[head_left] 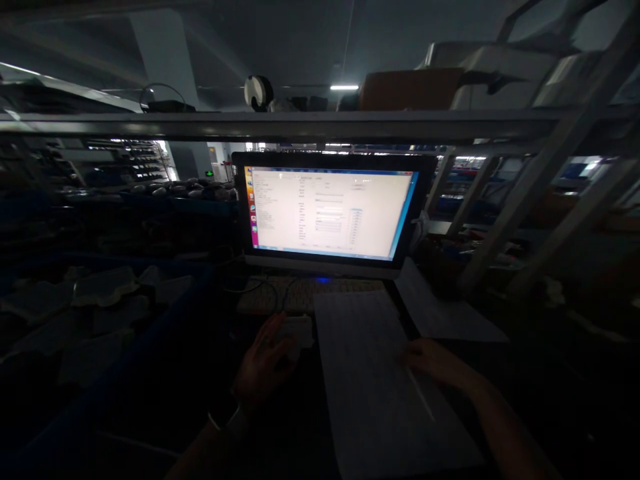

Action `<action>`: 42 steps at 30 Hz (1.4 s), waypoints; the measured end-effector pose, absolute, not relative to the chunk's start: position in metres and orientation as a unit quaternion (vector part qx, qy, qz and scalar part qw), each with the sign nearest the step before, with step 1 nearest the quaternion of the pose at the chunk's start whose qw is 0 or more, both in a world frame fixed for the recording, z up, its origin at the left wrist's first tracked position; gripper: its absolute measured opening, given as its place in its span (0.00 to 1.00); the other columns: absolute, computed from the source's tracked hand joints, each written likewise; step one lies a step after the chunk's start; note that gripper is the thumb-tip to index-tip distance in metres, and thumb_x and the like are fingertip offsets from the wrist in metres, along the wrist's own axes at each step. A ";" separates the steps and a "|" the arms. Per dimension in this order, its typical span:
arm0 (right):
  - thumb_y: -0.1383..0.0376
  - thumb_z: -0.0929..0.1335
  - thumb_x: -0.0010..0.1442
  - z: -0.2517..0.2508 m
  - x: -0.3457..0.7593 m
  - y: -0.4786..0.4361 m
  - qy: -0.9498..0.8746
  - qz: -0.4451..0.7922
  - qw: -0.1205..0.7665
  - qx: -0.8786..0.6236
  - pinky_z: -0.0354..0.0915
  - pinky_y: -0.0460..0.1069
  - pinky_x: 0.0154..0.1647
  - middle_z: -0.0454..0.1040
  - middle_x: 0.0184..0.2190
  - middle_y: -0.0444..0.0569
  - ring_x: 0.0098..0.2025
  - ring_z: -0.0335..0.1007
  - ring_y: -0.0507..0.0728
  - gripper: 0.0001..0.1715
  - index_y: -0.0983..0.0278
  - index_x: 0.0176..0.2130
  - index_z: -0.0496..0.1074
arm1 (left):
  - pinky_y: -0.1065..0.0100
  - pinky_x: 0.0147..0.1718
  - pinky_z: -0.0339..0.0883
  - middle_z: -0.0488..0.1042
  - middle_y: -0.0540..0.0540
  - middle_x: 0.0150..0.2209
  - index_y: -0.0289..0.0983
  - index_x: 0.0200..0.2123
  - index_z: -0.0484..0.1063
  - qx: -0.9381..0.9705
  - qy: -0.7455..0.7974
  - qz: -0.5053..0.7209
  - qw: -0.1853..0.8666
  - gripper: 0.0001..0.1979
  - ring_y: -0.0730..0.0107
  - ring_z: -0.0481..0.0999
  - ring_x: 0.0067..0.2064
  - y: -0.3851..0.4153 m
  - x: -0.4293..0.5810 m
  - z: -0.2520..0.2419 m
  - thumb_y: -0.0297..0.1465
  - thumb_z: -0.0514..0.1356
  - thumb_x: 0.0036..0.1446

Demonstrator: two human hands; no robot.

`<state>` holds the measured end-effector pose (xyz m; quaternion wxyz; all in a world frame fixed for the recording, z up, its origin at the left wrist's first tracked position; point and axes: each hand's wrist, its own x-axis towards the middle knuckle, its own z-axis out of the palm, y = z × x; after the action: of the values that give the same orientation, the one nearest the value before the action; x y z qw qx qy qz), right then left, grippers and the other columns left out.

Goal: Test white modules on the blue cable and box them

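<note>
In the dim head view, my left hand [265, 360], with a watch on its wrist, has its thumb and fingers at the left side of a small pale plastic piece [299, 328]. This piece is just in front of the keyboard [350, 285]. My right hand [435, 360] rests over a large white paper sheet [360, 373], fingers drawn together. From its fingertips a thin white pen-like stick [421, 397] slants toward me across the sheet. Darkness hides the finer detail of both grips.
A lit monitor [330, 213] stands behind the keyboard, showing a form-like window. At left is a blue bin [165, 320] holding several pale pieces. Another paper sheet [450, 317] lies to the right. A shelf [310, 125] with boxes crosses above, and slanted metal posts [540, 200] stand at right.
</note>
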<state>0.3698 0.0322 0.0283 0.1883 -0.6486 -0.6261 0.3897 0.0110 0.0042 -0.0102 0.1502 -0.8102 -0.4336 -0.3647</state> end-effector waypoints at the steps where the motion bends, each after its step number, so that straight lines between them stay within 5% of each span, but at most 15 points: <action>1: 0.49 0.72 0.37 0.028 0.373 0.032 -0.597 0.417 0.234 -0.644 0.47 0.45 0.17 0.62 0.12 0.42 0.16 0.54 0.48 0.22 0.64 0.14 0.67 | 0.53 0.46 0.71 0.59 0.39 0.60 0.40 0.45 0.69 -0.810 -0.435 -0.364 0.149 0.18 0.51 0.61 0.59 0.004 0.011 -0.011 0.28 0.62 0.49; 6: 0.50 0.72 0.36 0.038 0.381 0.031 -0.387 0.534 0.518 -0.544 0.40 0.42 0.12 0.52 0.10 0.36 0.12 0.42 0.44 0.22 0.63 0.17 0.64 | 0.52 0.47 0.71 0.59 0.41 0.60 0.42 0.47 0.68 -0.808 -0.444 -0.364 0.133 0.19 0.52 0.60 0.60 0.003 0.011 -0.010 0.29 0.62 0.50; 11: 0.62 0.74 0.34 0.035 0.376 0.035 -0.274 0.578 0.640 -0.426 0.44 0.40 0.08 0.54 0.11 0.35 0.11 0.43 0.43 0.19 0.62 0.17 0.59 | 0.52 0.48 0.70 0.58 0.40 0.60 0.41 0.47 0.68 -0.804 -0.434 -0.382 0.139 0.18 0.52 0.59 0.61 0.004 0.012 -0.011 0.28 0.61 0.51; 17: 0.61 0.71 0.43 0.020 0.377 0.039 -0.242 0.564 0.656 -0.439 0.56 0.42 0.11 0.72 0.20 0.41 0.17 0.62 0.48 0.09 0.59 0.28 0.69 | 0.51 0.47 0.71 0.60 0.42 0.60 0.43 0.45 0.69 -0.802 -0.445 -0.377 0.130 0.17 0.51 0.61 0.59 0.005 0.012 -0.011 0.29 0.62 0.49; 21: 0.54 0.67 0.49 0.023 0.372 0.032 -0.201 0.580 0.679 -0.402 0.70 0.47 0.29 0.77 0.34 0.46 0.32 0.73 0.53 0.14 0.58 0.34 0.73 | 0.52 0.47 0.71 0.60 0.41 0.60 0.42 0.46 0.69 -0.804 -0.433 -0.383 0.142 0.18 0.52 0.61 0.59 0.006 0.010 -0.012 0.29 0.62 0.49; 27: 0.43 0.62 0.50 0.032 0.364 0.024 -0.220 0.587 0.694 -0.354 0.66 0.54 0.50 0.72 0.50 0.46 0.52 0.66 0.57 0.27 0.56 0.40 0.73 | 0.53 0.46 0.71 0.61 0.42 0.59 0.42 0.45 0.70 -0.804 -0.436 -0.378 0.145 0.17 0.53 0.63 0.59 0.006 0.010 -0.011 0.29 0.61 0.50; 33: 0.40 0.63 0.47 0.038 0.358 0.022 -0.236 0.598 0.697 -0.317 0.60 0.58 0.55 0.72 0.49 0.47 0.55 0.62 0.59 0.27 0.54 0.35 0.74 | 0.53 0.46 0.71 0.61 0.41 0.59 0.42 0.45 0.70 -0.802 -0.438 -0.380 0.146 0.16 0.54 0.62 0.59 0.006 0.010 -0.012 0.30 0.61 0.50; 42: 0.38 0.62 0.47 0.046 0.352 0.018 -0.243 0.575 0.713 -0.320 0.58 0.58 0.57 0.66 0.56 0.40 0.60 0.56 0.58 0.30 0.51 0.42 0.73 | 0.53 0.46 0.71 0.59 0.40 0.59 0.42 0.46 0.68 -0.809 -0.428 -0.374 0.150 0.18 0.53 0.61 0.59 0.005 0.010 -0.012 0.28 0.61 0.49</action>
<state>0.3524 0.0184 0.0458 0.7130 -0.3203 -0.2427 0.5746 0.0097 0.0055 -0.0115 0.1502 -0.8087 -0.4284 -0.3741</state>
